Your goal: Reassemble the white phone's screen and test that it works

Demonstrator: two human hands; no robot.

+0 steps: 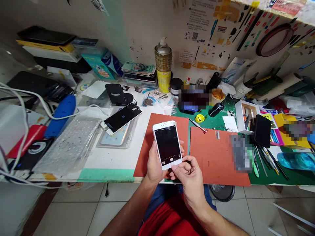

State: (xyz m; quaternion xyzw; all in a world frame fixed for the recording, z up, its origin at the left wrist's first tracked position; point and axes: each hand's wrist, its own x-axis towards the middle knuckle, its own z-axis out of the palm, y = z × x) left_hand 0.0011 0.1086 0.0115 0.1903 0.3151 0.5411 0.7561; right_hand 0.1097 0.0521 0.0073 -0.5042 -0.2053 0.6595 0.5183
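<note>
A white phone (168, 144) is held upright over the front of the left reddish-brown mat (145, 144), its screen dark with small camera-style icons near the bottom. My left hand (155, 162) is wrapped round the phone from its left side and behind, with fingertips showing at the right edge. My right hand (189, 173) is at the lower right corner, its thumb on the phone's round button and its fingers curled beside it. A detached phone screen (123, 118) lies on a plastic-wrapped item to the left. A screwdriver (197, 126) rests beyond the right mat (216, 160).
A spray can (163, 67) stands at the back beside a dark jar (176, 86). Bubble wrap (66, 144), white cables and a blue object (60, 116) crowd the left. On the right are a white box (246, 116), a black phone (262, 131) and several tools.
</note>
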